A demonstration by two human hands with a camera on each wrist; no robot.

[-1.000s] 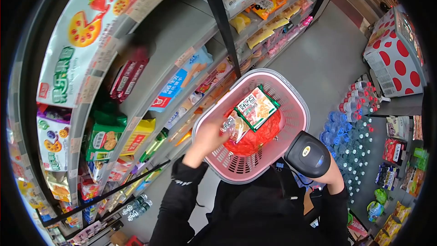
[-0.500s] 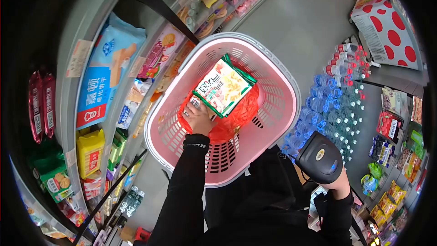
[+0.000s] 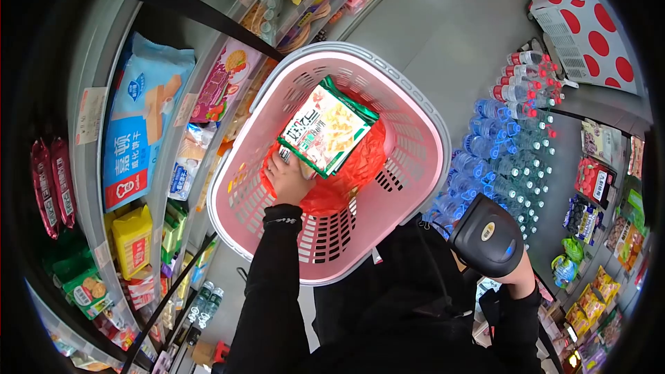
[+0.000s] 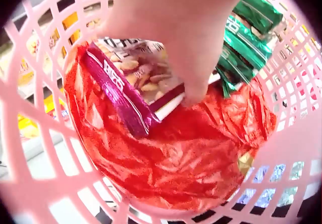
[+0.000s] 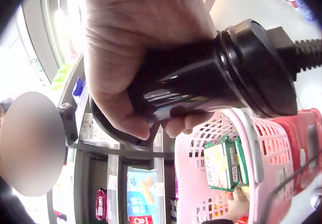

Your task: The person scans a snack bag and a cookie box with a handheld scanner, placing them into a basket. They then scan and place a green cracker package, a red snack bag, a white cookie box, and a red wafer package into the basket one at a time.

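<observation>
A person in black sleeves had the left hand (image 3: 287, 179) inside a pink basket (image 3: 407, 199). Its fingers grasped a purple-edged packet (image 4: 140, 78) picturing nuts, though the hand itself hid part of the hold. That packet lay tilted on a crumpled red plastic bag (image 4: 166, 166), beside green-trimmed snack packs (image 3: 329, 131). The right hand (image 5: 141, 43), outside the basket, was clenched around a black handheld scanner (image 3: 488, 235). Bottles (image 3: 509, 159) stood grouped beyond the scanner.

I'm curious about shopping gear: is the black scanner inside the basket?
No, the right hand grips the black scanner outside the pink basket.
</observation>
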